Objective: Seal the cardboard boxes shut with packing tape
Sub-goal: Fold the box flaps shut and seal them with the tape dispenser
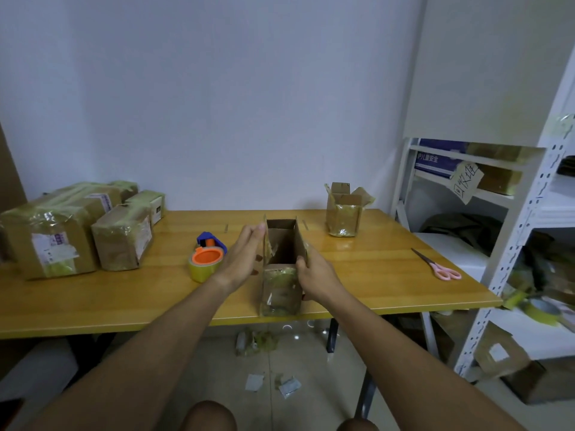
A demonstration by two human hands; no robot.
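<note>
Head view: a wooden table [357, 275] fills the middle of the frame, seen from above, with a plain wall behind it.
Open box: a tall, narrow cardboard box [281, 287] stands upright at the centre, near the table's front edge, its top flaps up and its inside in shadow.
Left hand: the left hand [241, 258] lies flat against the box's left flap, fingers straight and together, pressing rather than gripping.
Right hand: the right hand [314, 275] holds the box's right side, thumb hooked over the near top edge, fingers wrapped on the wall.
Tape: a tape dispenser [208, 256] with an orange core and blue handle sits just left of the left hand, untouched.
Second open box: a smaller box [343, 213] with raised flaps stands at the upper right of the table.
Sealed boxes: a pile of taped boxes [74, 225] sits at the left.
Scissors: pink-handled scissors [437, 265] lie at the right.
Shelf: a white metal shelf [510, 244] fills the right edge.
Doing it well: probably, fold the short flaps first, then the long ones, keep one hand holding them flat and the seam closed before reaching for tape.
</note>
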